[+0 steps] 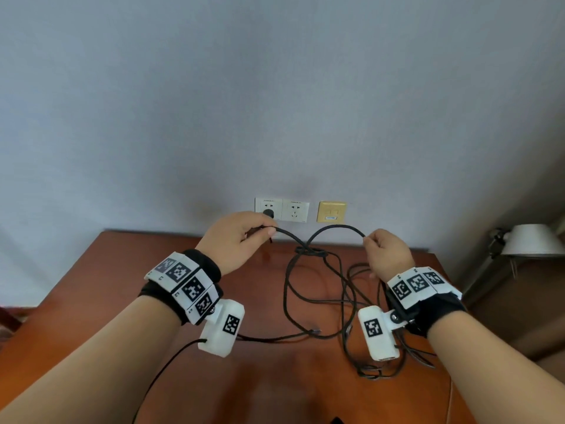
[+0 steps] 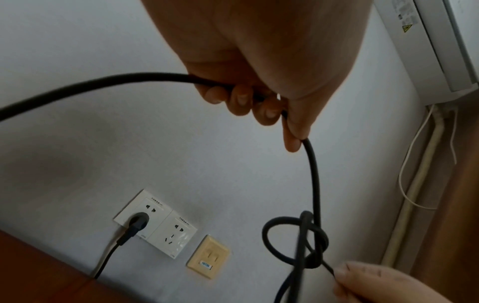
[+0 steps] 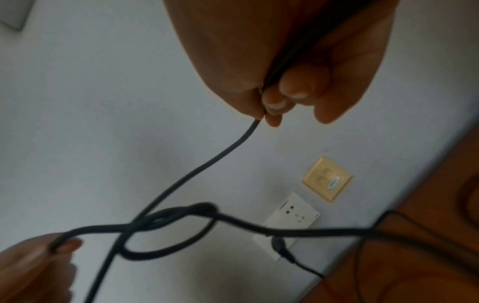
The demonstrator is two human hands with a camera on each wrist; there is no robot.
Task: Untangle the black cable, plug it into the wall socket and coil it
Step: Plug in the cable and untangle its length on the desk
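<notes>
Both forearms reach forward over the tabletop (image 1: 128, 270). The left hand (image 1: 237, 237) and right hand (image 1: 388, 250), each grip clenched on the black cable (image 1: 336, 227), hold its knot (image 1: 310, 251) between them; farther off, its plug (image 1: 268, 213) sits in the wall socket (image 1: 269, 208).

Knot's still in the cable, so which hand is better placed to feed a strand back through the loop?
Probably the right hand: it pinches the black cable on the slack side, above the knot. The left hand holds the other strand.
</notes>
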